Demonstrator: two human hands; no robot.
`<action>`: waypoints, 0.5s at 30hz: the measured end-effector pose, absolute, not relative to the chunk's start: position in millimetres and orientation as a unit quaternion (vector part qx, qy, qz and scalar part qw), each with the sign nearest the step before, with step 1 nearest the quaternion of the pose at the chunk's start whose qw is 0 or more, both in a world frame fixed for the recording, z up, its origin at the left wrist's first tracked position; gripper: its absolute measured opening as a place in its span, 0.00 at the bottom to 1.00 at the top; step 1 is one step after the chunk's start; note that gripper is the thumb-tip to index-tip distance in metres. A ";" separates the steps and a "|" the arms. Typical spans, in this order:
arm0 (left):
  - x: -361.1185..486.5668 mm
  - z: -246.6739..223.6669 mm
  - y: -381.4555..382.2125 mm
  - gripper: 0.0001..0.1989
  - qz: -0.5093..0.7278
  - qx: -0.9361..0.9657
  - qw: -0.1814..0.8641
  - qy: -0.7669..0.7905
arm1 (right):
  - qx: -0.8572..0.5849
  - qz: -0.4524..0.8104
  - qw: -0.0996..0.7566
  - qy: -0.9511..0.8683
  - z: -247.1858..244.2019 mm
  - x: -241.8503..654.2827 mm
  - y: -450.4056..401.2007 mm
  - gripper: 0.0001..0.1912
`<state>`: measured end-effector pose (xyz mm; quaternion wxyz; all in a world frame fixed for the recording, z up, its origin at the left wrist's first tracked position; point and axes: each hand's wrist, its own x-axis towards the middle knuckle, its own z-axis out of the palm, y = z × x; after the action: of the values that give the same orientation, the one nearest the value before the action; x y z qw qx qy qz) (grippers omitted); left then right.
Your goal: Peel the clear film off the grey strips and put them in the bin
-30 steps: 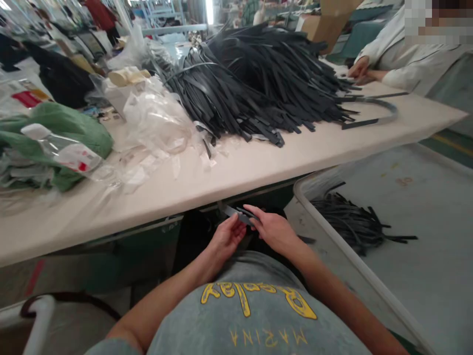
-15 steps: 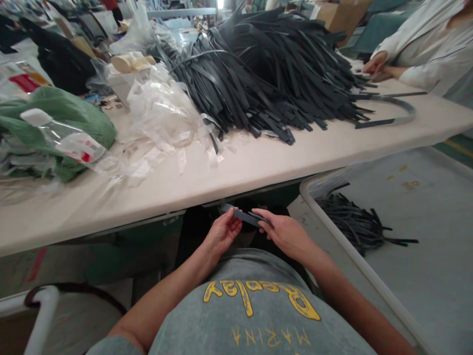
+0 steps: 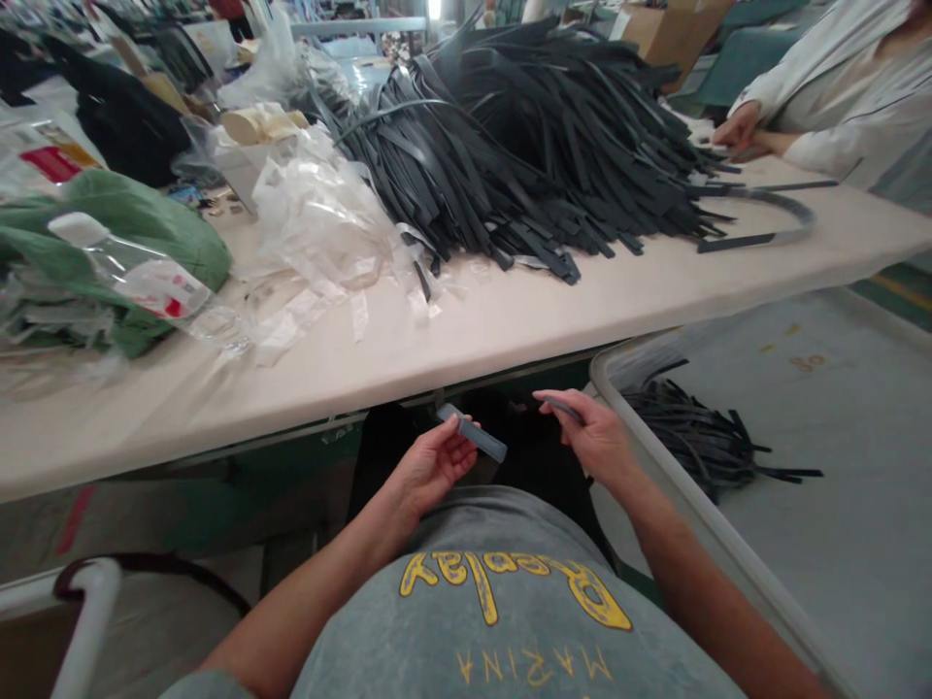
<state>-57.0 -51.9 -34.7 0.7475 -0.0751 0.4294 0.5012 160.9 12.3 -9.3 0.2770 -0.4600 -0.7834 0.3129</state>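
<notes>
My left hand (image 3: 439,458) pinches a short dark grey strap (image 3: 473,434) between thumb and fingers, just below the table's front edge. The strap slants down to the right, its right end free. To the right, my right hand (image 3: 593,434) is closed around a slim dark grey object (image 3: 563,409); its kind is mostly hidden by the fingers. That hand is apart from the strap. On the table lies a large heap of long dark grey straps (image 3: 539,146), beyond both hands.
A pale table (image 3: 466,335) spans the view, with crumpled clear plastic (image 3: 320,214), a lying bottle (image 3: 138,277) and green cloth (image 3: 167,223) at left. Right of me a white bin (image 3: 801,485) holds a bundle of dark strips (image 3: 684,437). A co-worker's hands (image 3: 747,131) rest at far right.
My right hand has moved right, away from the strap, with the slim object still in it. The strap's right end now hangs free. My left hand has hardly moved.
</notes>
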 end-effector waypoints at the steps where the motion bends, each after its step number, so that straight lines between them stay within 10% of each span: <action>1: -59.9 -31.6 -53.7 0.06 0.500 -0.075 0.750 0.426 | -0.436 0.304 0.296 -0.794 -8.9 165.3 10.0 0.16; 8: -42.3 -26.3 -68.1 0.07 0.458 0.007 0.804 0.381 | -0.257 0.266 0.222 -0.902 1.2 142.0 -21.8 0.16; 15: -17.0 -22.1 -68.4 0.17 0.387 -0.007 0.878 0.280 | -0.381 0.318 0.261 -0.828 24.1 163.4 -33.5 0.15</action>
<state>-17.0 -68.4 -22.1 0.8784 -0.0069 0.2797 0.3874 163.4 -33.5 24.1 0.2614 -0.3807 -0.8281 0.3178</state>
